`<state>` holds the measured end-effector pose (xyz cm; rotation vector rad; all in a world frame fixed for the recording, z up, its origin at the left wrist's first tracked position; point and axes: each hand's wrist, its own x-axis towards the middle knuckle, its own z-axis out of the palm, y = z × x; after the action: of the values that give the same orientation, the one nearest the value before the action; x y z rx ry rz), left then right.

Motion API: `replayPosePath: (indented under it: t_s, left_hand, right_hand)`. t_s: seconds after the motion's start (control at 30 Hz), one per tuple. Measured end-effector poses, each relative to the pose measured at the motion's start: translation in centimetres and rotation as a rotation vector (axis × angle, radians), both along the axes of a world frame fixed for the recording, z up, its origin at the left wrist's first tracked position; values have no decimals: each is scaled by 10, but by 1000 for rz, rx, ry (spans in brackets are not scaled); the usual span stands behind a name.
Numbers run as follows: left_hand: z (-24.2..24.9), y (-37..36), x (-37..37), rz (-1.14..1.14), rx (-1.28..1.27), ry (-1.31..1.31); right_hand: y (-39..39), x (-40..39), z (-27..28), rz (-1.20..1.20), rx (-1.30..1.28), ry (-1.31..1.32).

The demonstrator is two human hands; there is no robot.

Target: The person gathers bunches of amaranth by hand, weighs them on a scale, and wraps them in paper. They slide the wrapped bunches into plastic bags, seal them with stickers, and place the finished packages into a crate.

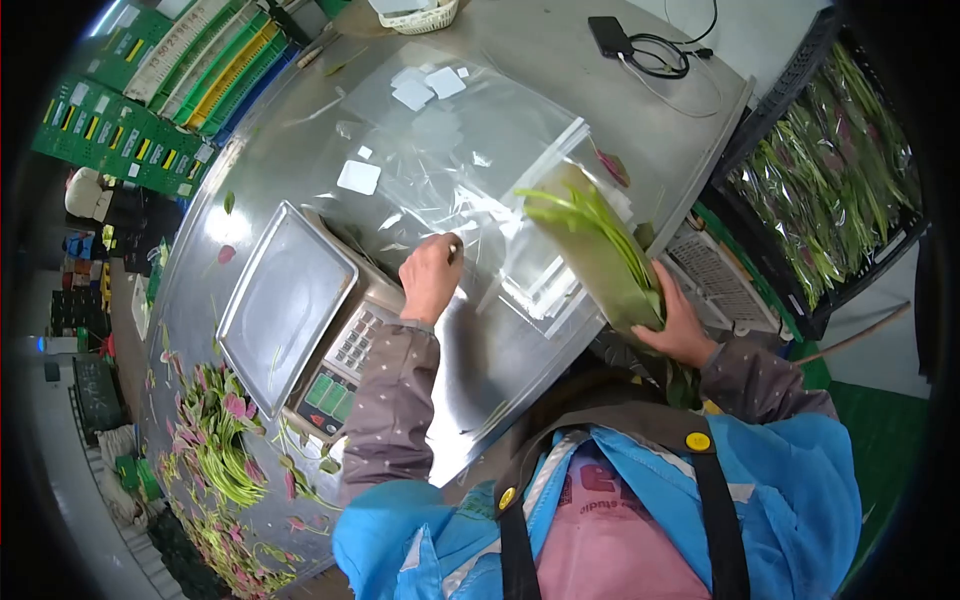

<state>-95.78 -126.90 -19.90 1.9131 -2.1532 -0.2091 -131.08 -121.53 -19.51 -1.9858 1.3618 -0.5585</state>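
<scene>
My right hand (680, 325) grips a bunch of leafy greens (615, 250) at its leafy end. Pale green stems point away from me, and a clear plastic bag seems to be around the bunch. Over the table beside the scale, my left hand (432, 275) is closed with its knuckles up; what its fingers hold, if anything, is hidden. Just beyond it lie flat clear plastic bags (480, 130), with a stack of their edges (545, 290) between my hands. To the left stands a digital scale (345, 350) with a bare metal pan (285, 310).
Loose green and purple-red leaves (225, 460) are heaped at the table's left. White labels (358, 177) lie on the bags. A phone with cables (610, 38) and a white basket (418, 18) are at the back. A black crate (815, 170) of bagged greens stands right.
</scene>
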Motion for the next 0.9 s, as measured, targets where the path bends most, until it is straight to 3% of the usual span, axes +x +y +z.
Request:
replayPosePath:
  t_s: [0.07,0.1,0.17,0.37,0.53,0.6,0.67,0.73,0.8,0.87,0.9]
  left_hand:
    - [-7,-7,-8,126,-172,201]
    - [-9,-8,-10,46,-154,189]
    - [-6,-10,-18,119,-124,321]
    - [20,-13,-27,205,-62,760]
    - [44,-10,-56,27,-305,583]
    - [37,-9,-72,-197,-541,326]
    - [32,1,-91,-424,-489,124]
    - [15,16,-99,-425,-489,160]
    - [-4,29,-94,-425,-493,195]
    - [-17,40,-79,-87,-476,148]
    - [-16,40,-75,-86,-468,150]
  right_hand:
    - [5,-5,-10,35,-56,18]
    - [7,-7,-9,89,-119,71]
    - [-3,-9,-7,197,-249,106]
    - [-12,10,21,204,-117,218]
    - [-20,34,41,181,50,432]
    - [-27,38,41,211,79,501]
    - [-38,41,48,207,185,482]
    - [-44,39,46,206,288,468]
    - [-49,27,32,215,181,235]
    - [-52,28,29,216,128,155]
    - [-57,33,28,261,217,66]
